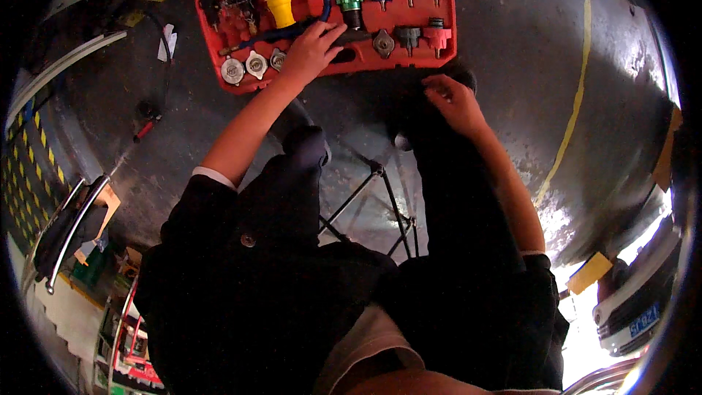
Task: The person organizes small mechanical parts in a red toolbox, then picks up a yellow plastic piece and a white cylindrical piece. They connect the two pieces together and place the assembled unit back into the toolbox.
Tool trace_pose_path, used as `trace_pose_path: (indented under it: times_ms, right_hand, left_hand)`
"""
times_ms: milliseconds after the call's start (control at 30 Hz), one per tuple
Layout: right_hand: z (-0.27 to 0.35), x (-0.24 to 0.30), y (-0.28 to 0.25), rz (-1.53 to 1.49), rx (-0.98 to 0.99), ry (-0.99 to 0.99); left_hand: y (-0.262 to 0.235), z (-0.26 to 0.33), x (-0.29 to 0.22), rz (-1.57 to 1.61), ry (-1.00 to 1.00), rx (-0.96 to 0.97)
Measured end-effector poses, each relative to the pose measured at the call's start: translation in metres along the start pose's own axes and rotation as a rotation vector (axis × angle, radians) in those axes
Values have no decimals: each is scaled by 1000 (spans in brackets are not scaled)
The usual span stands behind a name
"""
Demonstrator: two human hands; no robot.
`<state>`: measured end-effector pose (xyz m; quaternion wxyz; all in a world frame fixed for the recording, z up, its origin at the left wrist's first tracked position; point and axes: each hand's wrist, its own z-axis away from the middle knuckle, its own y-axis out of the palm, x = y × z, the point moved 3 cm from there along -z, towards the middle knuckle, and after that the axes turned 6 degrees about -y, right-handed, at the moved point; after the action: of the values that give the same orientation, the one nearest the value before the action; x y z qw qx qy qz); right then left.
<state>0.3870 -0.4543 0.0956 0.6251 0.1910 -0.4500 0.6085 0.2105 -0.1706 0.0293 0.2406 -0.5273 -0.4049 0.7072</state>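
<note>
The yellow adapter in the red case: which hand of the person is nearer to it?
The left hand. It rests in the red case, just right of and below the yellow adapter. The right hand is outside the case, on the dark knee.

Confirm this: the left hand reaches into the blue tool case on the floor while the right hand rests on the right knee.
Wrong on one point: the tool case is red, not blue, as the head view shows. The left hand does reach into it on the floor, and the right hand rests on the right knee.

Red case (219, 66) — top edge cut off
</note>
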Motion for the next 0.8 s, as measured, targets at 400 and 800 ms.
trace_pose_path:
  times_ms: [400, 800]
  right_hand:
    - [-26, -23, -33, 312, -388, -11]
    - [-55, -38, -18, 977, -373, -173]
  left_hand:
    - [-53, 33, 17, -14, -143, -183]
    - [-72, 175, 163, 20, -744, -283]
